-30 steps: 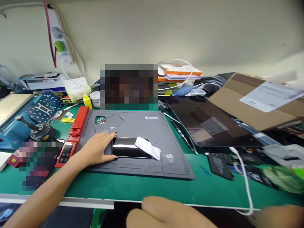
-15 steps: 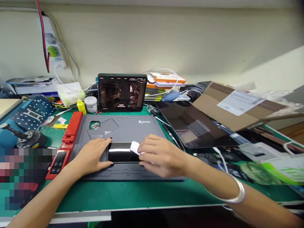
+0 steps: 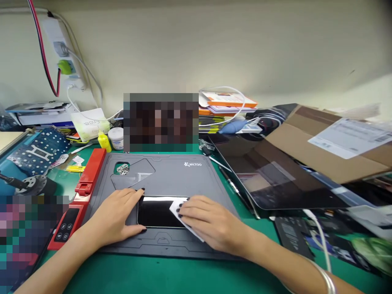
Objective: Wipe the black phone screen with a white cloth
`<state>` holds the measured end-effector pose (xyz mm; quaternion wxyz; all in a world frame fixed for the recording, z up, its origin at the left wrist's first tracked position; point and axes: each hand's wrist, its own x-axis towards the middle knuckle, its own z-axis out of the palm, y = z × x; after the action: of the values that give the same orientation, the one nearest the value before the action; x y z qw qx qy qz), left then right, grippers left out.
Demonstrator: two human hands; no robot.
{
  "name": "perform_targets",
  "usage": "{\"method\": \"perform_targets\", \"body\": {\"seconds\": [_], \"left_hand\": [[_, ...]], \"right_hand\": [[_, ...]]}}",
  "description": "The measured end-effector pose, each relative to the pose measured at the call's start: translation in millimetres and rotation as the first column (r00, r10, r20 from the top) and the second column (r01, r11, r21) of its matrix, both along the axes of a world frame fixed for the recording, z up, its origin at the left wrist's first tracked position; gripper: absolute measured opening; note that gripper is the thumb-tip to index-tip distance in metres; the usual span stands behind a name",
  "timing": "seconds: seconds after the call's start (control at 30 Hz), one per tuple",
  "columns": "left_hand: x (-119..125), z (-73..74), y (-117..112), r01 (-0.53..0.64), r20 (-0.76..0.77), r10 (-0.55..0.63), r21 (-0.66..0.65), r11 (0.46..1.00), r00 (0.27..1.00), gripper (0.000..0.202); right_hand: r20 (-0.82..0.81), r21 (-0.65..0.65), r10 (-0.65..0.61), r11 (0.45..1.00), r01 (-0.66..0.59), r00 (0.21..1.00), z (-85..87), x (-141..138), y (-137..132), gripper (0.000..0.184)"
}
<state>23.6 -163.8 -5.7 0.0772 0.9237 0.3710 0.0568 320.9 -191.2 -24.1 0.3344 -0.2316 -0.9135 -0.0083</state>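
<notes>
I can't make out what sits under the pixelated patch [image 3: 27, 241] at far left. The left hand [image 3: 114, 216] lies on the grey rubber mat [image 3: 165, 171], fingers close together, tips beside the glossy black phone [image 3: 157, 212] lying flat mid-mat. The right hand [image 3: 211, 222], fingers slightly spread, presses a soft white cloth [image 3: 183, 216] over the phone's right end, hiding it.

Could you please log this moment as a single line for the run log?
left hand: resting on edge of black phone | right hand: pressing white cloth on phone | surface: grey WKTOO mat
</notes>
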Motion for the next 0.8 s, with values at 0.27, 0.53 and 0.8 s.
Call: {"method": "perform_targets", "body": {"seconds": [0.27,0.53,0.8], "left_hand": [[1.1,1.2,1.1,-0.004,0.011,0.004,-0.002,1.000,1.000,0.069],[0.5,-1.5,2.3,0.000,0.028,0.000,0.010,1.000,1.000,0.069],[0.6,-1.2,1.8,-0.004,0.016,0.004,0.013,1.000,1.000,0.070]], "right_hand": [[-0.013,-0.038,-0.085,0.996,0.085,0.996,-5.3,-5.4,-7.1,0.016],[-0.064,-0.028,-0.133,0.991,0.131,0.989,-9.5,-3.3,-3.5,0.015],[-0.073,-0.015,-0.148,0.989,0.148,0.986,-9.0,-3.8,-4.3,0.016]]}}
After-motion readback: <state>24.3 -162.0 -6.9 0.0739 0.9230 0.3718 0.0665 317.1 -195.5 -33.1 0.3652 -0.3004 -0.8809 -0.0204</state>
